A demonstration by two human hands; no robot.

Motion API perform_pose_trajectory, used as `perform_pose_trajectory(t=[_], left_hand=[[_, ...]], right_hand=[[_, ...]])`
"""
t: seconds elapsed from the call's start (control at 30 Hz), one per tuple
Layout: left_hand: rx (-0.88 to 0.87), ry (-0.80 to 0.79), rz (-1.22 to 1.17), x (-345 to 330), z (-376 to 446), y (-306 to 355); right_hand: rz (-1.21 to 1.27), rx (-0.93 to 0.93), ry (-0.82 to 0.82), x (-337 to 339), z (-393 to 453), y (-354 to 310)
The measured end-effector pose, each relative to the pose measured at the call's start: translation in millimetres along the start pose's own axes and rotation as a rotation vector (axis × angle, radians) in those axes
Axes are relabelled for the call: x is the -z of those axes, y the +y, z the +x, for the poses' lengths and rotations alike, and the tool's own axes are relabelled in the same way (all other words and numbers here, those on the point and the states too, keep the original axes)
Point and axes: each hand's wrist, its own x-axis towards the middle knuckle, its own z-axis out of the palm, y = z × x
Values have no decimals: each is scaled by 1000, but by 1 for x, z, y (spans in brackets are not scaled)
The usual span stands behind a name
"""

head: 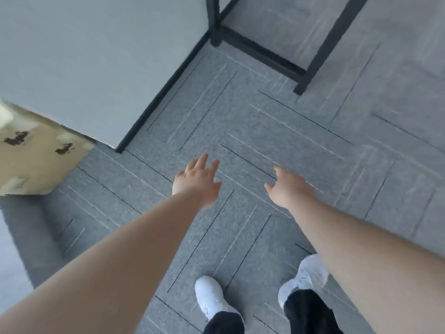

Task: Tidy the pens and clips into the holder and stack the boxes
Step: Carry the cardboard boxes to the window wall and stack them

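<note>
My left hand [197, 180] and my right hand [289, 186] both reach forward over grey carpet tiles, palms down, fingers apart and holding nothing. A brown cardboard box [36, 157] with black marks on its side sits at the left edge, well left of my left hand. No pens, clips or holder show in this view. The picture is somewhat blurred.
A grey wall or panel [96, 56] with a dark base strip fills the upper left. Black metal table legs [260, 49] stand at the top centre. My two white shoes [212, 297] are on the carpet [240, 131] at the bottom.
</note>
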Motion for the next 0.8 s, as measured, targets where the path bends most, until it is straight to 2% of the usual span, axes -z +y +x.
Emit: perform_pose_trajectory(t=[0.13,0.27,0.43,0.67,0.8], left_hand=[[-97,5,173,7,24,122],[-199,-50,294,10,50,257],[-395,-20,444,12,79,419],[-654,13,619,-4,103,602],[-785,-36,712,-20,116,692]], right_hand=[[164,-78,42,26,7,125],[203,-114,62,55,10,256],[289,-288,87,94,20,400],[514,-499,133,124,19,535],[622,-624,114,135,24,599]])
